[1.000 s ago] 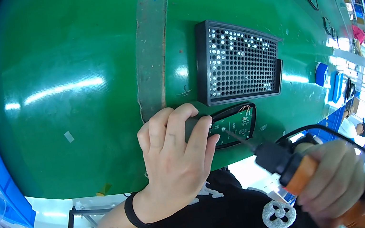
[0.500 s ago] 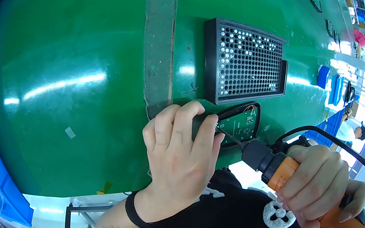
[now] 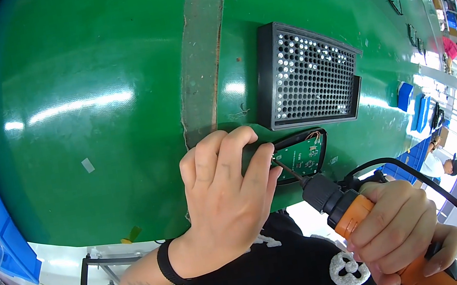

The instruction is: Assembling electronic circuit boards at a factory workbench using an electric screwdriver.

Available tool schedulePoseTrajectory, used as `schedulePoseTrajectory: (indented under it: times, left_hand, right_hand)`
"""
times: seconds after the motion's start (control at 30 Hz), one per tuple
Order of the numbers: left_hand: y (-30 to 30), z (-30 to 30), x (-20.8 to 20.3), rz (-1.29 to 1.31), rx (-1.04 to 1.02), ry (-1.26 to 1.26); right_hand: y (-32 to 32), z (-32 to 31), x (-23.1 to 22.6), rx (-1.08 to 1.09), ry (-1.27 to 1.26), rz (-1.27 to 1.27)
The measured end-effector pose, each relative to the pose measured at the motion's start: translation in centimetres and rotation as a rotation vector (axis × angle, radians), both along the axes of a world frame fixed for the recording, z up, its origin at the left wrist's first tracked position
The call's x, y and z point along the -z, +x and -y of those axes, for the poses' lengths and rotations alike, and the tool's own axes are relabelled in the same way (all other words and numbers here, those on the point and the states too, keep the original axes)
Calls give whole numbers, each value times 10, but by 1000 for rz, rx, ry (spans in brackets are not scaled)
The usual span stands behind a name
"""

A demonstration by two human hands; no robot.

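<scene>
My right hand (image 3: 397,229) is wrapping firmly around an orange and black power drill (image 3: 353,217), hiding much of its handle, while the lower edge of my view is cutting off its far end. The drill's long axis is slanting from lower right to upper left, its thin bit (image 3: 289,170) pointing at a dark case (image 3: 324,141). Apart from the right, my left hand (image 3: 225,194) is bending its fingers over the case's left end and covering it, so I cannot tell whether they are pinching or only pressing. The case is lying on the green tabletop (image 3: 98,194) near my body, just this side of a black tray (image 3: 269,84), its long axis running roughly left to right, and it is holding a green circuit board (image 3: 305,151). The bit's tip is ending between my left thumb and forefinger, too small for me to make out what it is touching.
</scene>
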State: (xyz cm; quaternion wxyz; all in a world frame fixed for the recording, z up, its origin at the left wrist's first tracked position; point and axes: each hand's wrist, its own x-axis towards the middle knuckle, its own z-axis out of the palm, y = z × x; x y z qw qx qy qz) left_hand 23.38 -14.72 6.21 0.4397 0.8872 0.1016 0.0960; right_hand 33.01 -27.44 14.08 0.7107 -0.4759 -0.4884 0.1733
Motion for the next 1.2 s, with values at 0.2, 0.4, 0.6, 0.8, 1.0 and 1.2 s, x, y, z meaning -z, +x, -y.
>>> schedulePoseTrajectory:
  times: [0.2,0.4,0.6,0.8,1.0,1.2]
  left_hand:
    - [-1,1,-1,3,-3,3]
    - [0,4,-4,32,9,9]
    - [2,10,-7,64,-4,2]
    - [2,-2,-1,69,12,-22]
    - [-7,-23,-11,-28,120,-236]
    - [86,-93,-49,-36,180,-365]
  right_hand:
    - [2,-2,-2,-6,-58,3]
    - [0,-2,-9,-17,-132,-10]
    - [9,-3,-7,-51,-18,32]
    - [-2,-20,0,1,-13,-35]
    - [14,6,-40,187,85,-284]
    - [55,24,-67,403,424,-164]
